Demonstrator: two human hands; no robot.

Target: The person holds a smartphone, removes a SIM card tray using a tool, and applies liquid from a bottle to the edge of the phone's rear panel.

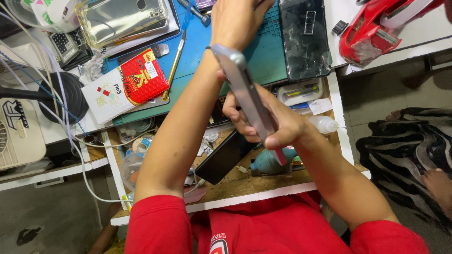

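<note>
Gripping a slim grey phone (pixel 247 96) edge-on above the table (pixel 245 188), the right hand (pixel 268 124) pinches its near end while the left hand (pixel 235 21) closes over the far end. One slip looks likely to drop it onto the cluttered drawer, where a black phone (pixel 226 157) and a teal blower (pixel 270 162) lie. Far left, a red-and-white packet (pixel 127 84) rests on the blue mat (pixel 197 42); a small white bottle (pixel 324 124) sits right.

Your one head camera looks steeply down, close over your forearms, onto the cluttered white wooden workbench (pixel 282 190).
</note>
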